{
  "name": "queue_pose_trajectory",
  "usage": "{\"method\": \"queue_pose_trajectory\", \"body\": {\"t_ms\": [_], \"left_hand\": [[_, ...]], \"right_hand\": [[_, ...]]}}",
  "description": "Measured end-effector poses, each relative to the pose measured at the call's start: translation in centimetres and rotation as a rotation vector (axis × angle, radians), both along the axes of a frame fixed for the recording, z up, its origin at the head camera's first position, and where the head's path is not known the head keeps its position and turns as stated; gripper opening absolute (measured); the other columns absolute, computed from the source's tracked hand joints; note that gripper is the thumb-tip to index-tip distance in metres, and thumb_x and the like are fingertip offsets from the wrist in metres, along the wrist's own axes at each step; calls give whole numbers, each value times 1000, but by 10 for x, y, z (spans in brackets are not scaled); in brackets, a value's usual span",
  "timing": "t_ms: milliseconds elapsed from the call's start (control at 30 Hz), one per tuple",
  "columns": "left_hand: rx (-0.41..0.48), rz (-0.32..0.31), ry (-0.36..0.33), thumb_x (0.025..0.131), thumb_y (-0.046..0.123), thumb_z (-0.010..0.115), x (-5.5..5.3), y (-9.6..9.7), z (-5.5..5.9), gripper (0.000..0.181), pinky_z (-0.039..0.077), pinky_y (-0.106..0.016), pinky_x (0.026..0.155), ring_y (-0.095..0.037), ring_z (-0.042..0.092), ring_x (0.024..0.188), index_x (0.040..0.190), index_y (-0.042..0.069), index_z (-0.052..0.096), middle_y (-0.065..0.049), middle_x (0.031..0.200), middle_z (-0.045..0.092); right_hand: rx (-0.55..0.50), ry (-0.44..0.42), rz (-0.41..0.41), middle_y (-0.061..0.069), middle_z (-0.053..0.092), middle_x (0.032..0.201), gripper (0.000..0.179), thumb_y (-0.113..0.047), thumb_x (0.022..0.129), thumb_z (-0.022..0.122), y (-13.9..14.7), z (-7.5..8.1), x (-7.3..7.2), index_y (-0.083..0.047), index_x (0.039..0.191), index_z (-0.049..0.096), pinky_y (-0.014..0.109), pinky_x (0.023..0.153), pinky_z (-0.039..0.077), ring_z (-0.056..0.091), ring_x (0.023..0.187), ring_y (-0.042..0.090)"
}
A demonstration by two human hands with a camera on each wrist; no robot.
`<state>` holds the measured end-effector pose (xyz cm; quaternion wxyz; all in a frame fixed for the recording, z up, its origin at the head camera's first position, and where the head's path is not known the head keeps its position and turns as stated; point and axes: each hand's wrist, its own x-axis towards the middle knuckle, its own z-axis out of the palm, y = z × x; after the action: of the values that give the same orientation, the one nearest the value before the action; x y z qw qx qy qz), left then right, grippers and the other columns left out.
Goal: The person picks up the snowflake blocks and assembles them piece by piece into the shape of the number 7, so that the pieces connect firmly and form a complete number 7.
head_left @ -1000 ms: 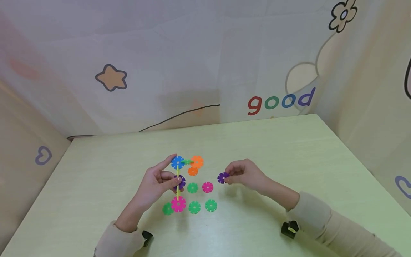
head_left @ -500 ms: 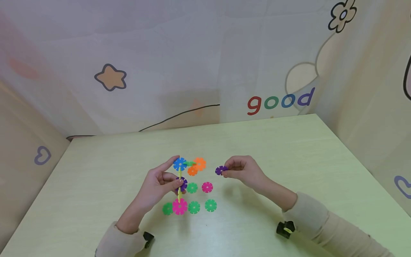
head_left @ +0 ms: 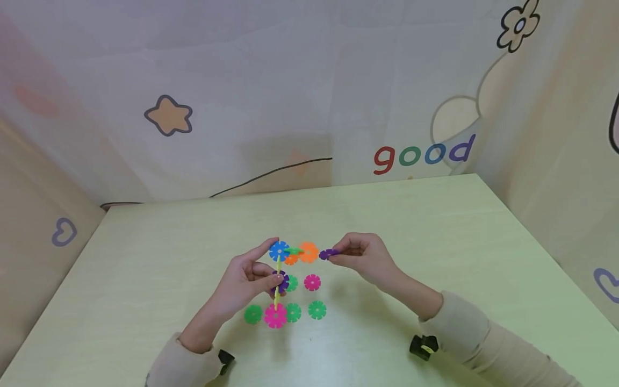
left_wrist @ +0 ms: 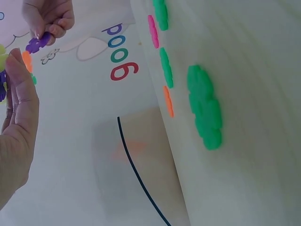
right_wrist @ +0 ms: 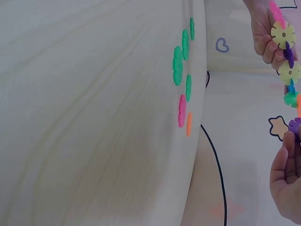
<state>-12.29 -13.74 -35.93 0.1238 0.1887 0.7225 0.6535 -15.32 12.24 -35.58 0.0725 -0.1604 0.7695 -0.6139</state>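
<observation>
My left hand (head_left: 244, 282) holds a chain of notched plastic snowflake discs above the table, thumb on its purple disc (head_left: 280, 281). Yellow discs (right_wrist: 283, 35) join that purple one to a pink disc (head_left: 275, 315) at the near end and a blue disc (head_left: 279, 251) at the far end. From the blue one, a green disc (head_left: 293, 251) leads right to a large orange disc (head_left: 308, 252). My right hand (head_left: 369, 260) pinches a separate purple disc (head_left: 328, 254), tilted nearly edge-on, beside the orange disc; whether they touch I cannot tell.
Loose discs lie on the pale table (head_left: 387, 209) below the chain: several green ones (head_left: 317, 309), a pink one (head_left: 312, 282) and a small orange one (head_left: 290, 260) partly covered by the chain. A printed cloth (head_left: 271, 97) hangs behind the table.
The chain in my left hand has shifted right and slightly nearer. My right hand has moved left, and its purple disc has turned from face-on to nearly edge-on, close to the large orange disc.
</observation>
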Motion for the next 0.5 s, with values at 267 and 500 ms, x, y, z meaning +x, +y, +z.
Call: {"method": "queue_pose_trajectory", "body": {"t_ms": [267, 500], "left_hand": [[-19, -3, 1, 84, 1, 62, 1, 3, -1, 67, 54, -33, 69, -30, 64, 66, 142, 7, 29, -23, 85, 65], [-21, -3, 8, 84, 0, 62, 0, 5, -1, 67, 54, -32, 68, -22, 64, 63, 142, 7, 29, -23, 84, 65]], "right_hand": [[22, 55, -34, 10, 66, 85, 7, 1, 78, 68, -1, -1, 2, 1, 85, 67, 28, 68, 52, 63, 77, 28], [33, 145, -29, 9, 67, 82, 6, 2, 77, 69, -2, -5, 2, 0, 82, 67, 27, 67, 52, 63, 73, 19]]}}
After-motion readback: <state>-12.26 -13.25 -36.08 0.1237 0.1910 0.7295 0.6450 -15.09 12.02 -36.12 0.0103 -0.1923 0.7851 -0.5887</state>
